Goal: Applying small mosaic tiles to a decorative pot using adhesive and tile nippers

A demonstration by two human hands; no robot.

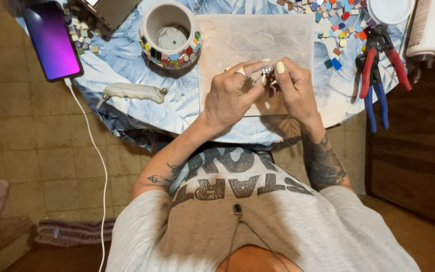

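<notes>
At the far left of the round table lies my phone [51,40], then a white pot [171,34] ringed with coloured tiles. Near me, over the pale board [227,38], my left hand [230,93] and right hand [293,85] pinch 1 small tile [267,70] between narrow fingertips. Right of them lie red and blue pliers [378,70].
</notes>
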